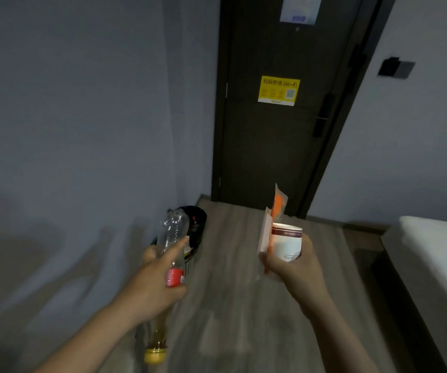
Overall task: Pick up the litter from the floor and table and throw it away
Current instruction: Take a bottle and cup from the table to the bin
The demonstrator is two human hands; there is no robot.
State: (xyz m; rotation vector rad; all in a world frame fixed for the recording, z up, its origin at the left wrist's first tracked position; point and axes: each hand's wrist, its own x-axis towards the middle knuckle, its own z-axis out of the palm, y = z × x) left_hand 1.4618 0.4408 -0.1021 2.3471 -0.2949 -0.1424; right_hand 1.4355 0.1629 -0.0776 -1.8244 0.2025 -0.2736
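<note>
We log: left hand (153, 281) grips a clear bottle (172, 228), yellow cap toward us. Right hand (289, 273) holds paper cup (287, 242) plus orange wrapper (279, 204). Black-lined bin (199, 219) on floor (244, 297), against the wall (82, 130).

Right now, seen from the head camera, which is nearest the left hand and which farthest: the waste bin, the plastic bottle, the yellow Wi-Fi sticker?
1. Plastic bottle: gripped in the left hand.
2. Waste bin: on the floor, just beyond the hand, left side.
3. Yellow Wi-Fi sticker: up on the door, far end.
</note>
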